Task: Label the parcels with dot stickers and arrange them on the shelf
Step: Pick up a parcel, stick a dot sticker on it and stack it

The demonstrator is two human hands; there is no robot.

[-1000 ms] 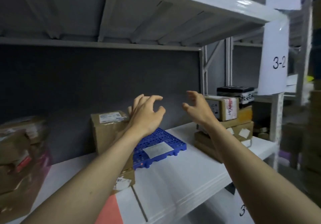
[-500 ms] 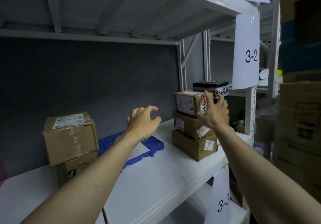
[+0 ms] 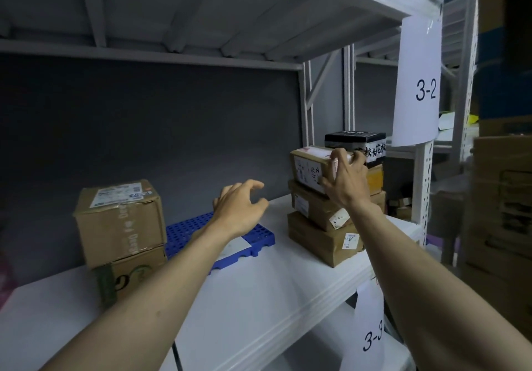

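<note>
right hand (image 3: 347, 184) grips top parcel (image 3: 309, 169) of stack on shelf (image 3: 259, 293); left hand (image 3: 240, 208) loose, empty, above blue tray (image 3: 187, 228)

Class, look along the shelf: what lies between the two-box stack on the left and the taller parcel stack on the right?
In the head view, a blue perforated tray lies on the shelf there, with the left hand hovering above it.
</note>
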